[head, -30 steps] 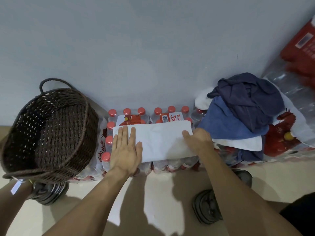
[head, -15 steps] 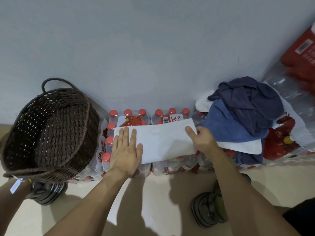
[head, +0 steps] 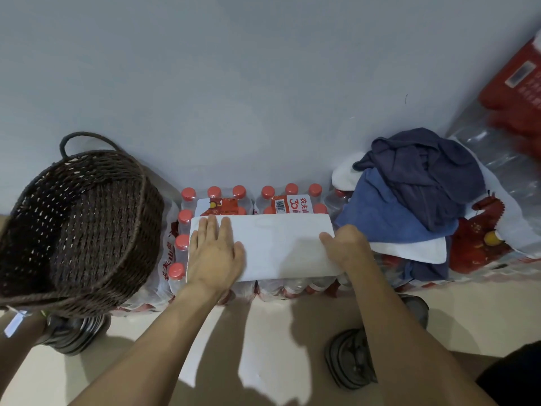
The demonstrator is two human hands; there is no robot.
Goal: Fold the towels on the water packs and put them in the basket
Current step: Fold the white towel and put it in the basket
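A white towel (head: 281, 247), folded into a long strip, lies flat on the red-capped water pack (head: 251, 197) by the wall. My left hand (head: 215, 253) presses flat on its left end, fingers straight. My right hand (head: 348, 247) grips the strip's right end, thumb on top and fingers curled under the edge. A dark brown wicker basket (head: 146, 200) stands at the left beside the pack, with nothing visible inside. At the right, a pile of unfolded towels sits on another pack: dark navy (head: 424, 171), blue (head: 377, 218) and white (head: 415, 250).
A grey wall runs close behind the packs. More bottle packs with red wrapping (head: 515, 92) rise at the far right. Dark round weights sit on the beige floor at left (head: 73, 332) and right (head: 351, 358).
My right hand shifted slightly right along the strip's end and took hold of its right edge. The left hand stayed pressed flat on the left end.
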